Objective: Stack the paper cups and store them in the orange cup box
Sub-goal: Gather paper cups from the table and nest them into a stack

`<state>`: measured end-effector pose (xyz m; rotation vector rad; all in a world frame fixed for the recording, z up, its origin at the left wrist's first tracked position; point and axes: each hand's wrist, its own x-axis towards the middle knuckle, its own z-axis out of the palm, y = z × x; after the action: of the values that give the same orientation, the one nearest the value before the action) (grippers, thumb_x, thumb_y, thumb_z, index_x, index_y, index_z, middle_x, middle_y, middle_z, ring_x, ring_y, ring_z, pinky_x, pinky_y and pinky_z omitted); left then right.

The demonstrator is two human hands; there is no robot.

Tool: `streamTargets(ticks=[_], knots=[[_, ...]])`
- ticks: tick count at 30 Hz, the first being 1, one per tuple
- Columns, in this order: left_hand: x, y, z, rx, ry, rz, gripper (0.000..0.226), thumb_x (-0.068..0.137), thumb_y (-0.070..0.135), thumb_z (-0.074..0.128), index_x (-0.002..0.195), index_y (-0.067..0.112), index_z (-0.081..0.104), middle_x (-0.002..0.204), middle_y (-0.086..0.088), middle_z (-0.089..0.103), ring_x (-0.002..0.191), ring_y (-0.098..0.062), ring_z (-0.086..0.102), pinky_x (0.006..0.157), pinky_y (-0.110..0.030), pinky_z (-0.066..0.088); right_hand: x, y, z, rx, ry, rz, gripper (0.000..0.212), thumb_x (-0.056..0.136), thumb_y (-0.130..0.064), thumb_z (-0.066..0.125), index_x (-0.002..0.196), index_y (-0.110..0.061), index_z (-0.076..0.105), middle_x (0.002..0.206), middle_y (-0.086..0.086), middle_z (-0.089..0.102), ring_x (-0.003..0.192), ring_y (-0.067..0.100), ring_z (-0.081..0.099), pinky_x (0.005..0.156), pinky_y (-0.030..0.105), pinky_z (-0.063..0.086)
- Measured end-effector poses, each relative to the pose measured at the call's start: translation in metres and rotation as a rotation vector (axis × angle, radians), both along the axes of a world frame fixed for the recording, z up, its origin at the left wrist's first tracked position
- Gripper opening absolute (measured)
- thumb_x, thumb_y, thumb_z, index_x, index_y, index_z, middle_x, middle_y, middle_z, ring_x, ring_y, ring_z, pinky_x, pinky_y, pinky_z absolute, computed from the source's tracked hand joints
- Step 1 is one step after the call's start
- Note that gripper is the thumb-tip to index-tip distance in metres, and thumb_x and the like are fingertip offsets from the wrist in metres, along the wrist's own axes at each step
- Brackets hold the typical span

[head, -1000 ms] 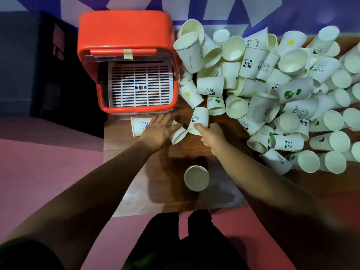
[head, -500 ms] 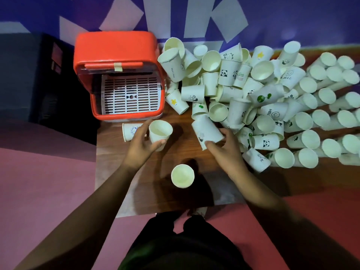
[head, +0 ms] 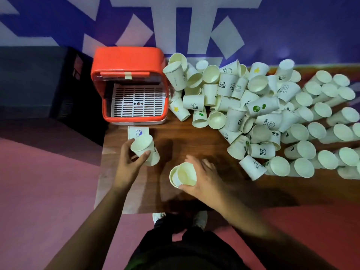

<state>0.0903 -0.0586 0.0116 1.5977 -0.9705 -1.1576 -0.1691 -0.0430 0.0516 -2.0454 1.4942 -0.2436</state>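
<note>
The left hand [head: 129, 162] grips a paper cup [head: 145, 151] between thumb and curled fingers. The cup is tilted, mouth up, above the wooden table [head: 194, 141]. The right hand [head: 206, 178] wraps around a second cup [head: 186, 174], whose base sits in the mouth of a third cup [head: 172, 177] near the table's front edge. A fourth cup [head: 136, 132] lies on its side just in front of the orange box [head: 126, 59]. The box stands at the table's far left, front open, showing a white slotted tray [head: 138, 102]. A loose pile of cups [head: 253, 114] covers the right side and reaches the box.
</note>
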Motion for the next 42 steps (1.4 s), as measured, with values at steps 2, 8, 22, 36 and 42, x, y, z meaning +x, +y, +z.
streamTargets(ticks=[2,8,22,36,42], knots=[[-0.002,0.007,0.003,-0.008,0.009,-0.007,0.070,0.074,0.047,0.080,0.134,0.027,0.050,0.134,0.000,0.059,0.121,-0.018,0.060,0.105,-0.048,0.050,0.009,0.002,-0.009,-0.014,0.068,0.101,0.097,0.072,-0.058,0.072,0.150,-0.026,0.025,0.142,-0.004,0.049,0.131,0.018,0.037,0.110,0.039,0.030],[-0.015,0.025,0.013,-0.001,0.021,-0.037,0.066,0.077,0.042,0.080,0.134,0.026,0.050,0.133,0.006,0.060,0.121,-0.016,0.060,0.104,-0.045,0.051,0.023,0.003,-0.033,0.029,0.163,0.202,0.098,0.080,-0.054,0.069,0.155,-0.022,0.014,0.153,0.001,0.037,0.144,0.022,0.022,0.116,0.038,0.019],[-0.060,0.043,0.005,0.008,-0.229,-0.465,0.074,0.078,0.043,0.083,0.143,0.037,0.048,0.141,0.015,0.054,0.126,-0.006,0.049,0.105,-0.024,0.043,-0.011,0.006,-0.018,0.290,-0.507,-0.217,0.047,0.094,-0.037,0.061,0.139,-0.028,0.051,0.136,-0.009,0.058,0.124,0.006,0.053,0.102,0.026,0.045],[-0.029,0.044,-0.037,0.106,-0.465,-0.743,0.091,0.080,0.062,0.071,0.155,0.040,0.025,0.150,0.006,0.048,0.136,-0.012,0.039,0.113,-0.036,0.035,-0.004,0.014,-0.048,0.226,-0.223,-0.094,0.055,0.094,-0.028,0.062,0.146,-0.021,0.044,0.149,-0.004,0.047,0.137,0.013,0.042,0.108,0.017,0.028],[0.009,0.003,-0.033,0.093,-0.568,-0.381,0.050,0.088,0.036,0.076,0.131,0.016,0.060,0.130,-0.003,0.057,0.123,-0.021,0.052,0.101,-0.030,0.040,-0.012,0.002,-0.049,0.205,-0.247,-0.326,0.046,0.096,-0.034,0.058,0.139,-0.019,0.052,0.134,0.002,0.059,0.125,0.015,0.054,0.096,0.021,0.038]])
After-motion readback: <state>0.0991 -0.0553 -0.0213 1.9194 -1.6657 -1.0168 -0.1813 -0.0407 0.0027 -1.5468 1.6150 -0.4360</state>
